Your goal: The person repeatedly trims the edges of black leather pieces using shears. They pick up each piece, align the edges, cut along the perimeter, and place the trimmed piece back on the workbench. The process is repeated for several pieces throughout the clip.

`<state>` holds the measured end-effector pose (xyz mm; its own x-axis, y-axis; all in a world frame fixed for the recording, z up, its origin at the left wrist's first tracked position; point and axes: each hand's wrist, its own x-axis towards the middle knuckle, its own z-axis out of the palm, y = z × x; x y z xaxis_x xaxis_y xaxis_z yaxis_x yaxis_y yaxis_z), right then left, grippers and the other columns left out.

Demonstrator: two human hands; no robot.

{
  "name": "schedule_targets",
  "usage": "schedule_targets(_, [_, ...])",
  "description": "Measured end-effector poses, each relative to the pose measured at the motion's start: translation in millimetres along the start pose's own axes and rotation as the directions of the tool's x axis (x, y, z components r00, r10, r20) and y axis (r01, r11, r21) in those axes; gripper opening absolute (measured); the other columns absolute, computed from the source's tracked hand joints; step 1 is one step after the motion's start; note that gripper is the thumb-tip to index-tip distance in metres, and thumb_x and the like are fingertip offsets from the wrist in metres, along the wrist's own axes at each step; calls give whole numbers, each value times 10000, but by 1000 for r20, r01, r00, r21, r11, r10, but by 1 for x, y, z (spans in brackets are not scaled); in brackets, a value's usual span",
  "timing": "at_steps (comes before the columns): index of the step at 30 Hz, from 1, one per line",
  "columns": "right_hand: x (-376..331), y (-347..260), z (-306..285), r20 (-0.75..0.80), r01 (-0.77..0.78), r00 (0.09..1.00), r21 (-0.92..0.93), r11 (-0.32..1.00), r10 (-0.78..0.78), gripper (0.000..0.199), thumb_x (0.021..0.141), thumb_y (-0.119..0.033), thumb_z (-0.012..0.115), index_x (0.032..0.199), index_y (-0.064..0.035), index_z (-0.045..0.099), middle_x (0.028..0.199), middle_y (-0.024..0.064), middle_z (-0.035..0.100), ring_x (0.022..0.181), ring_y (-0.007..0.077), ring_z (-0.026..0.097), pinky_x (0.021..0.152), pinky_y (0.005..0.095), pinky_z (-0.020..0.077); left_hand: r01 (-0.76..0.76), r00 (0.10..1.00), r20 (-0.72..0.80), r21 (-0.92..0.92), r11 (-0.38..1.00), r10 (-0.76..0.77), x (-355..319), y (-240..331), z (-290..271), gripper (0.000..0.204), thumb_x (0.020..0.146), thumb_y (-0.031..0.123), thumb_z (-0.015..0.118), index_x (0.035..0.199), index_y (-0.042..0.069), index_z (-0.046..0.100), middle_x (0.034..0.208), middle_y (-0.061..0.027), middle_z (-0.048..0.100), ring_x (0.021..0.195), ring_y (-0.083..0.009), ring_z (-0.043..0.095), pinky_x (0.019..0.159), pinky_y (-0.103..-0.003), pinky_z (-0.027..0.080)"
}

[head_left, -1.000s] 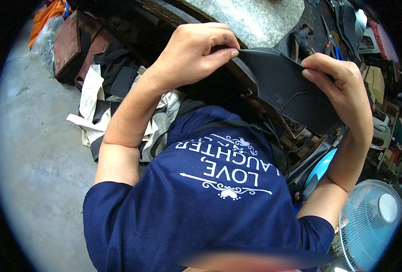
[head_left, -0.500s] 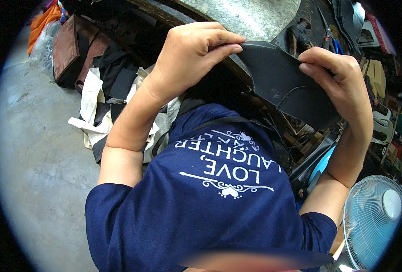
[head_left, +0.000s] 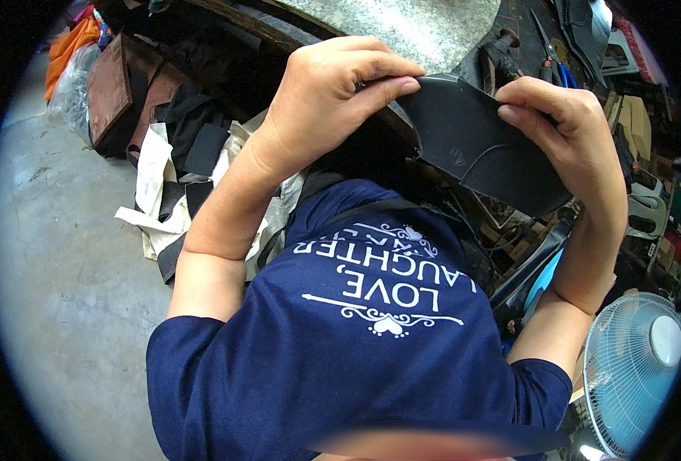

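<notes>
My left hand (head_left: 321, 107) pinches the curved black leather piece (head_left: 479, 146) at its left edge; my right hand (head_left: 571, 134) grips its right edge; both closed.

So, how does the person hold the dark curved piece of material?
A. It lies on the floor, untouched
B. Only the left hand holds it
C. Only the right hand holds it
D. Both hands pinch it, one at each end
D: the left hand pinches the upper left edge of the dark piece between thumb and fingers, and the right hand grips its right edge, so it is held up in the air.
</notes>
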<state>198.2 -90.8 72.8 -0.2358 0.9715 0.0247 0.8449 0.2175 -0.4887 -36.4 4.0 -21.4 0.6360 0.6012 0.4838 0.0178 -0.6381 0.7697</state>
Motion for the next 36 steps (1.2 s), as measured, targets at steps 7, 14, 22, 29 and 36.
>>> schedule_targets(7, [0,-1,4,16,27,1000,5,1000,-27,137,849,-158,688,923,-44,675,756,144,652,671,276,664,619,324,500,97,986,137,4,995,-96,0,4,-7,128,856,39,695,968,-22,703,897,-78,679,814,-122,637,702,-234,485])
schedule_targets(14, [1,-2,4,-28,17,999,0,1000,-17,137,842,-155,696,927,-49,679,746,140,649,656,272,657,606,319,496,65,997,-20,-158,985,-69,6,6,8,174,847,113,702,981,4,720,804,-92,696,710,-134,667,658,-255,532])
schedule_targets(22, [-1,-1,8,-9,17,1000,21,1000,-16,133,838,-161,699,914,-55,677,722,148,634,632,288,644,586,329,488,347,937,169,-330,878,-307,9,9,6,166,869,65,680,1008,-16,719,888,-39,705,837,-74,617,782,-225,488])
schedule_targets(29, [-1,-2,5,-36,28,999,-10,1000,-28,134,837,-171,697,902,-56,678,727,158,638,655,314,648,584,346,486,296,954,138,-318,901,-265,10,8,12,182,870,135,685,984,-2,720,854,-81,715,780,-100,658,713,-245,531])
schedule_targets(36, [-4,-4,4,111,4,994,-2,1000,-3,138,804,-52,704,897,31,645,767,129,649,684,222,653,646,289,497,347,909,368,-414,842,-193,12,-6,15,166,874,122,685,985,-1,695,901,-27,672,855,-70,601,781,-227,476])
